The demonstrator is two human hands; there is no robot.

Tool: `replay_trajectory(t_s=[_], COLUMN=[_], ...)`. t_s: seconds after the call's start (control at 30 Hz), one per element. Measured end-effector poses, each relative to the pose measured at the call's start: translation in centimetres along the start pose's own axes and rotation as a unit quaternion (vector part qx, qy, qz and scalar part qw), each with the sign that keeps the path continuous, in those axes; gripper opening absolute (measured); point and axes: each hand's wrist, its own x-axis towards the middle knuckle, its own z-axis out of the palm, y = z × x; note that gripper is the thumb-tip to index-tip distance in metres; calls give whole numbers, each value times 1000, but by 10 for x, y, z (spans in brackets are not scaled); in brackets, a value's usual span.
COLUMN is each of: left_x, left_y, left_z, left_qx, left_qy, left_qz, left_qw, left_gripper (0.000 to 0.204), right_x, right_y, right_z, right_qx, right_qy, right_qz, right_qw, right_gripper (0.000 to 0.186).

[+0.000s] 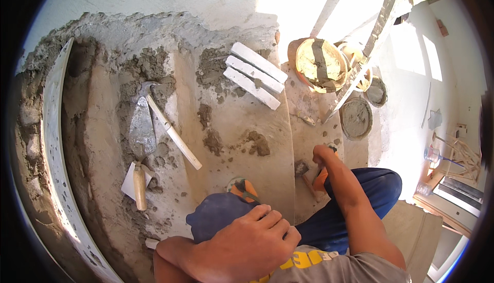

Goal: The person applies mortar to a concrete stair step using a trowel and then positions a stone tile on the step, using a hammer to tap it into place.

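Note:
My left hand (247,239), its fingers curled, is at my dark blue trouser knee (213,208); anything inside it is hidden. My right hand (323,155) has bent fingers beside my orange sandal (319,181), contents unclear. A hammer (303,172) lies left of that foot. Farther left, a steel trowel (142,128) lies by a white-handled hammer (172,134) on mortar-smeared steps (242,170), above a wooden-handled tool (140,188) on a white piece (128,185). Three white bars (254,74) lie toward the back.
A long curved board (55,128) runs along the left. Mortar-filled containers (355,117) and a large tub (320,66) stand at the back right, crossed by a long straightedge (378,28). Wooden furniture and assorted items (463,164) are at the far right.

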Motion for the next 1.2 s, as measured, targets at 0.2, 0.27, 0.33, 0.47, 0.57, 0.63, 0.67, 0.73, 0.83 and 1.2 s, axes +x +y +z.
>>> replay_trajectory(t_s=[0.2, 0.27, 0.33, 0.47, 0.57, 0.63, 0.67, 0.73, 0.83, 1.2], left_x=[-7, -8, -6, -4, 3, -1, -1, 1, 7, 55], left_y=[0, 2, 5, 5, 10, 18, 18, 16, 17, 11], left_z=[-1, -1, -3, 0, 1, -2, -2, 0, -2, -19], left_qx=[-9, -8, 5, -2, -7, -18, -18, -21, -17, -65], left_qy=[14, 13, 6, -13, -12, -21, -10, 18, 6, -76], left_qz=[-13, -18, -20, -32, -54, -87, -86, -81, -73, -126], left_qw=[1000, 1000, 1000, 999, 998, 996, 996, 996, 997, 987], left_gripper=[23, 24, 25, 27, 29, 30, 29, 28, 27, 27], right_x=[-119, -149, -164, -138, -128, -140, -144, -161, -180, -201], right_y=[-98, -140, -178, -200, -182, -181, -172, -144, -77, 198], right_z=[-170, -197, -214, -203, -175, -154, -142, -126, -107, -46], right_qx=[272, 215, 110, 87, 104, 117, 114, 108, 32, 114], right_qy=[664, 655, 576, 590, 586, 575, 540, 470, 394, 287], right_qz=[-247, -314, -249, -171, -177, -209, -220, -241, -268, 6], right_qw=[651, 652, 770, 784, 784, 783, 804, 842, 879, 951], right_gripper=[46, 103, 133, 129, 128, 127, 127, 126, 123, 120])
